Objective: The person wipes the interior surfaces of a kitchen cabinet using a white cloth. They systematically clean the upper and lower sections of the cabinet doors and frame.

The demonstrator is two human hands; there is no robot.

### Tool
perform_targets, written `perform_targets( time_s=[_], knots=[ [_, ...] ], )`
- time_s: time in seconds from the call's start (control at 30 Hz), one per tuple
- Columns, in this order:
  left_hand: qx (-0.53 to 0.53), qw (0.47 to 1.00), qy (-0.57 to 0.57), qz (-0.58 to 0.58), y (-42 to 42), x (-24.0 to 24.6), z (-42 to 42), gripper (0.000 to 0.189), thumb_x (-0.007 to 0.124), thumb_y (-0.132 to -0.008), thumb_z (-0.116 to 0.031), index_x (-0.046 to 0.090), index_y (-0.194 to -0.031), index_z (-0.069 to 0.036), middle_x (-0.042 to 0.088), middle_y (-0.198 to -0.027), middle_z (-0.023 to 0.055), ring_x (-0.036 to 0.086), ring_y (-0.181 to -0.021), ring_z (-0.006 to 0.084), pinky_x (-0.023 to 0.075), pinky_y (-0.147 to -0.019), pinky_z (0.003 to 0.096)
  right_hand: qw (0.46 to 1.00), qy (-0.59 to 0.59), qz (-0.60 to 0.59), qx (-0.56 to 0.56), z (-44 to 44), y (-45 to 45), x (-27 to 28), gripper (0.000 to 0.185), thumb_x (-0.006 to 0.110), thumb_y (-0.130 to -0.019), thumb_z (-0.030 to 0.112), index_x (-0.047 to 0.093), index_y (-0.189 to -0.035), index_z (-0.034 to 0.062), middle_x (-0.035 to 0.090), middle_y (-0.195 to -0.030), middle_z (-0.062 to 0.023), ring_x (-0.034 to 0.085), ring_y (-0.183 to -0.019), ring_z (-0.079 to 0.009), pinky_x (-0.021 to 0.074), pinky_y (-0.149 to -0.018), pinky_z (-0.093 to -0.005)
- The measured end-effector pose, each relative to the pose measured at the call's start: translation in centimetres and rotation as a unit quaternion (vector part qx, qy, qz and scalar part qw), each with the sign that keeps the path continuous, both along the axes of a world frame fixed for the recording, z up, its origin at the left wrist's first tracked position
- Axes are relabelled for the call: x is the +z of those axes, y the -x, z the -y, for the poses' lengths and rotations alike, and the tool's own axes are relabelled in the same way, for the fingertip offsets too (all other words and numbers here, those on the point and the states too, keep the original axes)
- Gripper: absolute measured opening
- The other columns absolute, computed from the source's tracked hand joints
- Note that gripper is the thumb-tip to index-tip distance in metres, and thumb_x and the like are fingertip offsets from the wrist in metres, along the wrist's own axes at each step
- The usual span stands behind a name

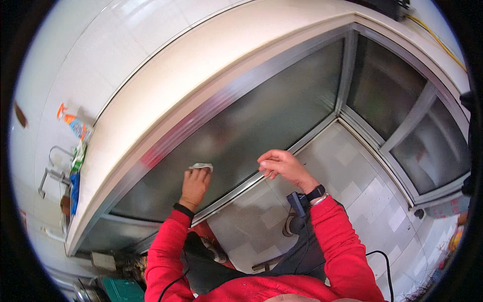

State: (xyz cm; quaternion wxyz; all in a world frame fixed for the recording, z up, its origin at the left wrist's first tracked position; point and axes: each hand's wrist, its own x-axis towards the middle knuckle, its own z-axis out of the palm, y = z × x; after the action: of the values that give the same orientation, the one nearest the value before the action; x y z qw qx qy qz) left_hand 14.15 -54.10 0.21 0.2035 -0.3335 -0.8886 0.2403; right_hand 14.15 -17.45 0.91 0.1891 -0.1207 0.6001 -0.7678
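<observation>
My left hand [196,185] presses a crumpled pale cloth or tissue [202,166] against a dark frosted glass door panel [241,128] of the cabinet below the counter. Its fingers lie over the cloth, leaving only the upper edge in sight. To the right, my right hand [281,166] hovers before the panel's lower metal rail, with its fingers loosely bent and apart and nothing seen between them. A black band is on each wrist, and a small dark device [297,204] with a cable hangs by the right one.
A pale countertop [169,90] runs above the doors. At its left end stand a spray bottle [77,124] with an orange head, a green-and-white packet and a blue thing. More sliding glass doors [388,87] are on the right. Grey tiles [256,219] cover the floor; a teal container [120,288] is at lower left.
</observation>
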Motion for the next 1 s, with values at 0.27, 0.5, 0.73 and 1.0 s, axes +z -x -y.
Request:
perform_targets(
  time_s=[0.27,0.5,0.73,1.0],
  knots=[
    [0.087,0.972,-0.189,-0.111,-4.9,5.7,6.2,0.032,0.062,-0.079,-0.013,0.067,-0.111,-0.008,0.063,-0.11,0.0065,0.059,-0.101,0.027,0.0438,-0.086,0.0412,1.0,-0.019,0.005,0.003,1.8,0.0,-0.2,0.032,0.065,-0.095,0.027,0.066,-0.113,0.0003,0.069,-0.096,-0.0058,0.065,-0.077,-0.0112,0.0536,-0.065,-0.0254],
    [0.003,0.97,-0.221,-0.098,0.0,5.6,-1.0,0.033,0.062,-0.081,-0.015,0.065,-0.112,-0.007,0.061,-0.117,0.0075,0.057,-0.109,0.0278,0.0454,-0.089,0.0428,0.998,-0.053,0.009,0.027,4.1,0.3,0.4,0.03,0.065,-0.095,0.026,0.065,-0.113,0.0018,0.069,-0.097,-0.006,0.065,-0.077,-0.012,0.054,-0.066,-0.0264],
    [0.003,0.97,-0.215,-0.11,-0.9,5.8,0.0,0.029,0.061,-0.082,-0.014,0.065,-0.11,-0.01,0.062,-0.113,0.0063,0.058,-0.104,0.0269,0.0454,-0.086,0.0417,0.997,-0.071,0.01,0.026,5.4,0.3,0.9,0.03,0.064,-0.095,0.025,0.065,-0.115,0.0027,0.071,-0.099,-0.0091,0.067,-0.08,-0.0145,0.0546,-0.068,-0.0274],
    [0.168,0.883,-0.399,-0.181,-9.1,4.0,12.9,0.023,0.064,-0.082,-0.005,0.063,-0.105,-0.007,0.059,-0.106,0.0139,0.057,-0.101,0.0354,0.0464,-0.086,0.0445,0.996,-0.087,0.016,0.014,5.4,0.1,0.3,0.026,0.063,-0.095,0.021,0.065,-0.115,0.0029,0.072,-0.098,-0.0098,0.067,-0.079,-0.0152,0.0542,-0.066,-0.0282]
  ],
)
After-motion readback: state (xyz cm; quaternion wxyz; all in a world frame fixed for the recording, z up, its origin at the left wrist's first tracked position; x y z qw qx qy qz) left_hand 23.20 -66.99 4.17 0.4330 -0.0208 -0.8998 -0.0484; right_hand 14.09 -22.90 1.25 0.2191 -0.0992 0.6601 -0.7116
